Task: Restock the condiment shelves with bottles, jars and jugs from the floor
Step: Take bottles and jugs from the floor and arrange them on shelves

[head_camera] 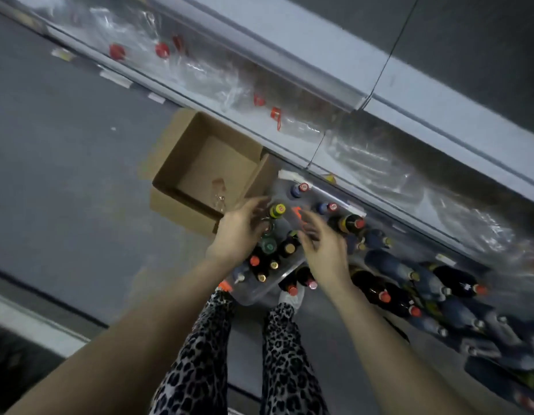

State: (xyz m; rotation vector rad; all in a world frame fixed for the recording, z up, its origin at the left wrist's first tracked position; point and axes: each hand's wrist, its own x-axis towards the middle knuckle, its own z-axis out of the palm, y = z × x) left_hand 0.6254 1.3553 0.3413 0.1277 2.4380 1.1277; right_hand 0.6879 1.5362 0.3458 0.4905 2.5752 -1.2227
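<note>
A clear plastic bin (253, 295) on the floor holds several dark bottles with red, gold and green caps. My left hand (240, 229) hovers over the bin's left side with fingers relaxed, close to a bottle with a yellow-green cap (277, 209). My right hand (322, 244) hangs over the bin's right side, fingers loosely spread and holding nothing. More dark bottles (388, 295) lie and stand on the floor to the right. The picture is blurred by motion.
An open cardboard box (211, 172) stands on the floor left of the bin, nearly bare inside. The low shelf (289, 139) along the back carries clear, plastic-wrapped jugs with red caps (162, 50). My patterned trouser legs (283, 348) stand just behind the bin.
</note>
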